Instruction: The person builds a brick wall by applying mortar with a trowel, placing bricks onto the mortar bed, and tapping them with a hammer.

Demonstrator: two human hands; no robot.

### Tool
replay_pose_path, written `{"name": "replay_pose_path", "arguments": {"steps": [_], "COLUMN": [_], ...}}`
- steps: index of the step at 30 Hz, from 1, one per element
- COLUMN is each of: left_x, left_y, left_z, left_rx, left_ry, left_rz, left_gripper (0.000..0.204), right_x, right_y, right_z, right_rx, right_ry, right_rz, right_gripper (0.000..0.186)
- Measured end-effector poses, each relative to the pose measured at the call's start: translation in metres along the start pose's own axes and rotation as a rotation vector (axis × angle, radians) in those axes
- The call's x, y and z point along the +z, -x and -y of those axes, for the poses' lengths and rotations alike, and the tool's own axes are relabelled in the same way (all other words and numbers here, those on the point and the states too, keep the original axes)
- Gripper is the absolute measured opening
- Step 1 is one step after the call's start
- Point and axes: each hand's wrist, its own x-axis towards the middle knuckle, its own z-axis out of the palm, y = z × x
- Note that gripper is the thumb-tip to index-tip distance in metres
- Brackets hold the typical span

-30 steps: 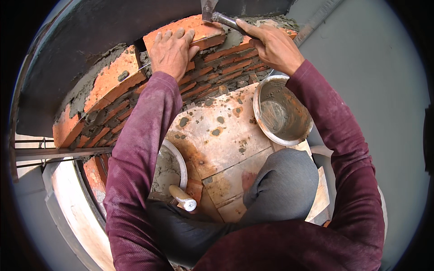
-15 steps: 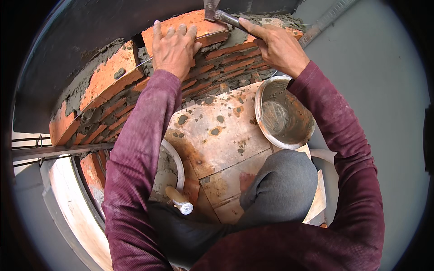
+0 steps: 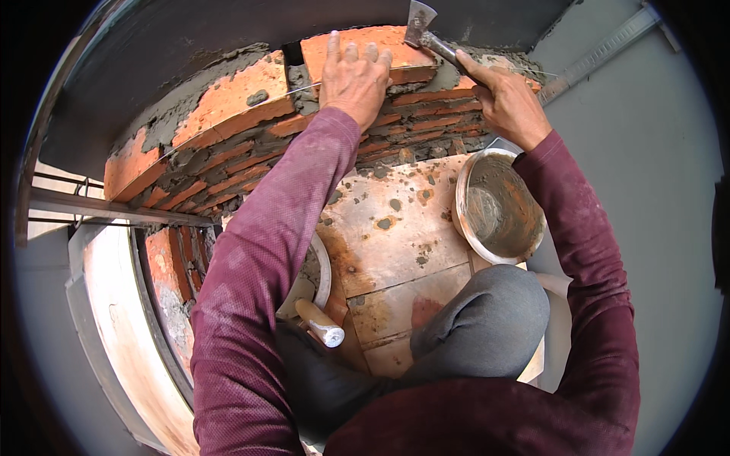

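Note:
My left hand (image 3: pixel 356 85) lies flat on top of an orange brick (image 3: pixel 411 53), its fingers spread toward the far edge. In my right hand (image 3: pixel 508 99) is the dark handle of a hatchet (image 3: pixel 441 47). The hatchet's head, with a flared blade, is at the far right corner of that brick. The brick rests on the top course of a brick wall (image 3: pixel 380 144) with grey mortar between its courses. Left of it, past a mortar-filled gap, lies another brick (image 3: pixel 236 99) with a mortar blob on it. A thin string (image 3: pixel 304 89) runs along the bricks' near edge.
A mortar-smeared bucket (image 3: pixel 502 209) stands right of the splattered boards (image 3: pixel 395 251). A second mortar container (image 3: pixel 325 277), partly behind my left arm, holds a tool with a wooden handle (image 3: pixel 315 315). Metal bars (image 3: pixel 114 205) jut in at left. A dark panel (image 3: pixel 251 30) stands behind the wall.
The whole view has shifted, so the wall and hands appear farther right. More of the hatchet's head shows. My left hand stays flat on the same brick, and my right hand keeps its grip.

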Motion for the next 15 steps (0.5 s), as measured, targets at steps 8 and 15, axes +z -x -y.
{"name": "replay_pose_path", "arguments": {"steps": [8, 15], "left_x": [-0.032, -0.024], "left_y": [0.013, 0.031], "left_z": [0.081, 0.094], "left_rx": [0.105, 0.019], "left_ry": [0.174, 0.134], "left_rz": [0.086, 0.157], "left_gripper": [0.079, 0.087], "right_x": [-0.008, 0.006], "right_y": [0.001, 0.005], "right_z": [0.005, 0.01], "right_rx": [-0.092, 0.033], "right_ry": [-0.124, -0.089], "right_rz": [-0.203, -0.078], "right_gripper": [0.049, 0.05]}}
